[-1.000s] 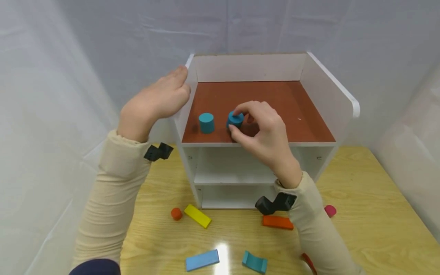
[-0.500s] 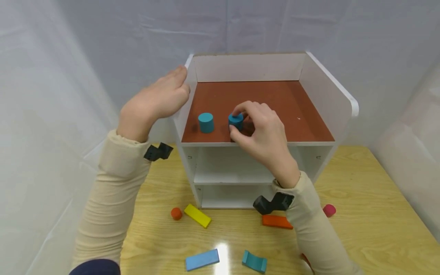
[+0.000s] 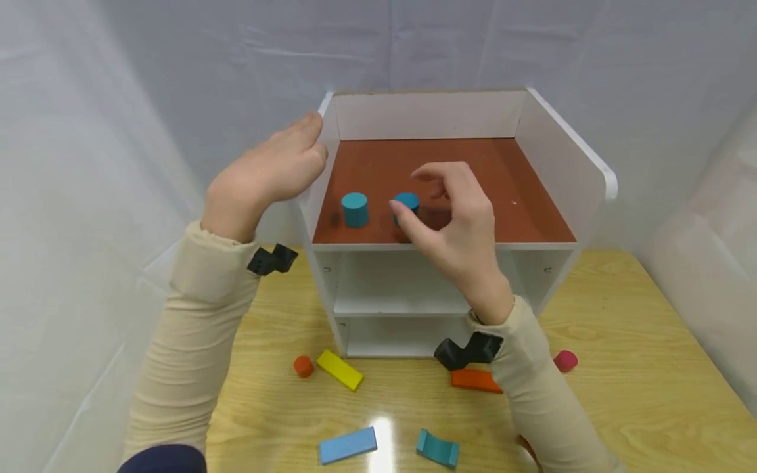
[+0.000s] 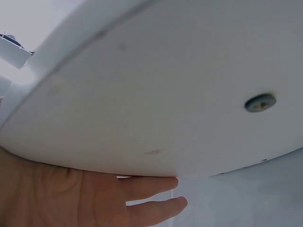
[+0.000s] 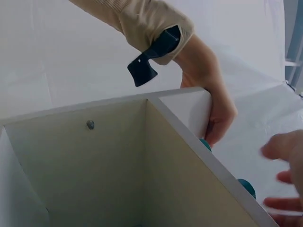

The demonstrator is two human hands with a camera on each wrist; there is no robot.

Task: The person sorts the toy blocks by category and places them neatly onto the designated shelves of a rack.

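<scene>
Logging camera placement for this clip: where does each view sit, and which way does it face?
Head: above, looking down at the white shelf unit, both hands and sleeves showing.
Left wrist: pressed close to the unit's side panel; left hand below.
Right wrist: low, looking up into the unit; right hand's fingertips show.
Shared: teal cylinders.

left hand (image 3: pixel 269 174) — flat, fingers straight | right hand (image 3: pixel 455 217) — fingers spread
</scene>
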